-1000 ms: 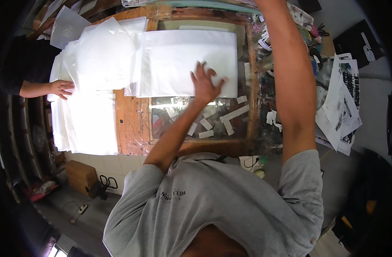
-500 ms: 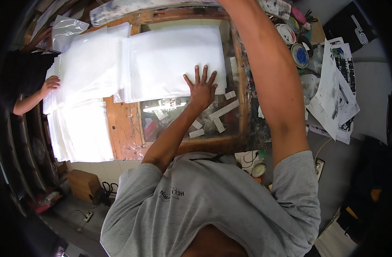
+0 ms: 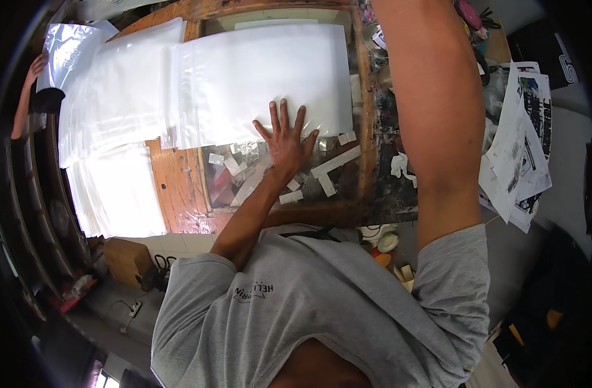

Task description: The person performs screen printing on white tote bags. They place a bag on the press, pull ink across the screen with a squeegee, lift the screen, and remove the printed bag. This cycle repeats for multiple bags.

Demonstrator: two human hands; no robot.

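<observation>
My left hand (image 3: 285, 139) lies with fingers spread on the near edge of a white, translucent plastic sheet (image 3: 263, 74). The sheet covers much of a glass panel (image 3: 244, 161) set in a wooden table frame. My right forearm (image 3: 438, 97) reaches up past the top edge of the picture, so its hand is out of sight. Left of the sheet are overlapping stacks of clear plastic bags (image 3: 128, 90) and more whitish bags (image 3: 118, 194) nearer to me.
At the far left, a co-worker's hand (image 3: 37, 68) holds a shiny clear plastic sheet (image 3: 69, 48). Strips of whitish tape (image 3: 334, 165) stick to the glass. Printed papers (image 3: 516, 142) hang at the right. A wooden block (image 3: 126, 262) stands below the table.
My left hand has shifted slightly left along the sheet's near edge. The co-worker's hand has left the bag stack and now lifts a shiny sheet. The whole view has tilted a little.
</observation>
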